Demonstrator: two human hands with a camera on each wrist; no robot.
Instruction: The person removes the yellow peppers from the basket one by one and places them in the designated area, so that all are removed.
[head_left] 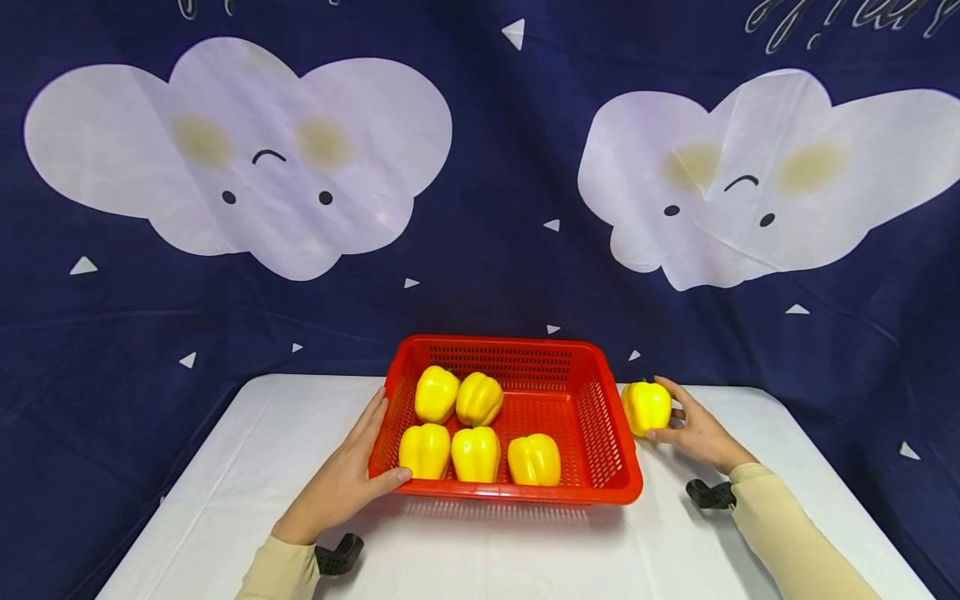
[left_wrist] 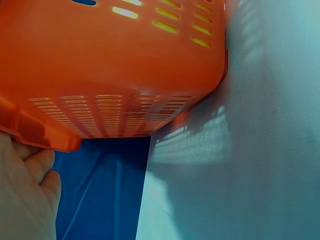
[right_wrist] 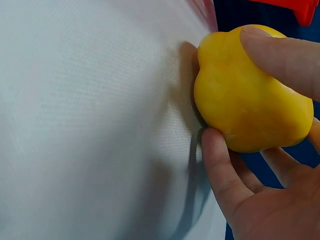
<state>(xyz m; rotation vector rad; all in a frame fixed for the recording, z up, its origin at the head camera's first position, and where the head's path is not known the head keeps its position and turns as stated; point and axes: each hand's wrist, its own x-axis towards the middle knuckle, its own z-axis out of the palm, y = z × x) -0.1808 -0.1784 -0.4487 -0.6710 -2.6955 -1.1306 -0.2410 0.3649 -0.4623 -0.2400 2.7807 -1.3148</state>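
A red plastic basket (head_left: 517, 493) stands on the table with several yellow bell peppers (head_left: 476, 454) inside, two at the back left and the others along the front. At its left side my left hand (head_left: 341, 479) holds the rim, thumb over the front left corner; in the left wrist view its fingers (left_wrist: 40, 165) bend beneath the rim. Right of the basket, my right hand (head_left: 701, 429) grips another yellow bell pepper (head_left: 647, 407) between thumb and fingers. In the right wrist view this pepper (right_wrist: 250, 95) is close to the white cloth; whether it touches is unclear.
A white cloth covers the table (head_left: 480, 558). Behind it hangs a dark blue curtain (head_left: 510, 275) with clouds and small white triangles. A black wrist device (head_left: 341, 554) sits by the left cuff, and another (head_left: 710, 494) by the right.
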